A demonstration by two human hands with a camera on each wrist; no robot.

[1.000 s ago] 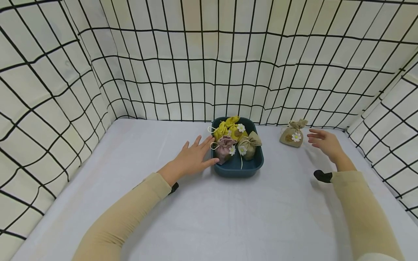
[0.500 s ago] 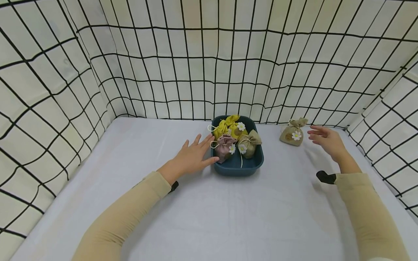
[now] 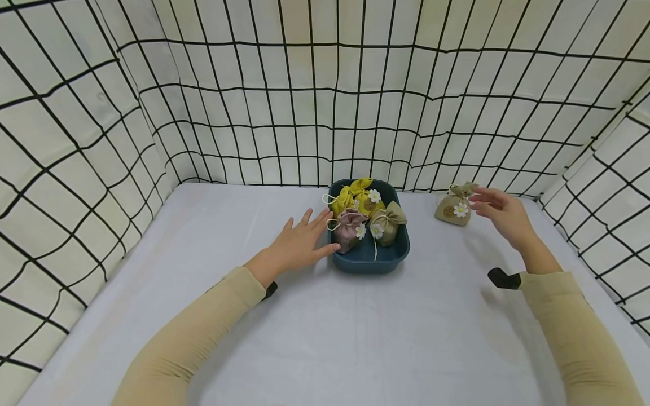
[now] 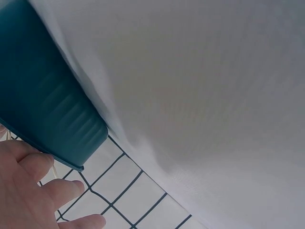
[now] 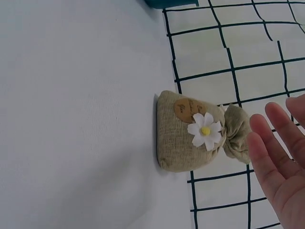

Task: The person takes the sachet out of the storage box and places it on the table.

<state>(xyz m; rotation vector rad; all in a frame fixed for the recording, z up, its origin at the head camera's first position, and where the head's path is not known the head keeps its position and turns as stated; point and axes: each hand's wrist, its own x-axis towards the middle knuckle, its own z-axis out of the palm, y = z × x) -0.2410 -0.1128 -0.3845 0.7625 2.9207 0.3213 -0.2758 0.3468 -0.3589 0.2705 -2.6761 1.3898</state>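
My left hand [image 3: 299, 242] lies with spread fingers along the left rim of a dark teal plastic basin [image 3: 370, 266], fingertips right at the edge. Inside sit yellow drawstring sachets [image 3: 361, 197], a mauve sachet [image 3: 349, 231] and an olive-beige sachet [image 3: 388, 225], with white daisies on them. To the right, a tan burlap sachet [image 3: 453, 210] stands upright by itself, bearing a daisy and a round brown label. My right hand [image 3: 505, 217] is beside its gathered neck [image 5: 237, 133], fingers loosely extended and fingertips close to the cloth. In the left wrist view only the basin's outer wall [image 4: 52, 95] shows.
A white cloth [image 3: 355, 338] covers the table. White walls with a black grid [image 3: 289, 113] rise at the back and both sides; the burlap sachet stands near the back one. A black wrist piece [image 3: 504, 278] juts from the right sleeve.
My right hand has moved left and slightly away from me, bringing its fingertips up to the burlap sachet's neck. The left hand and the basin hold their places.
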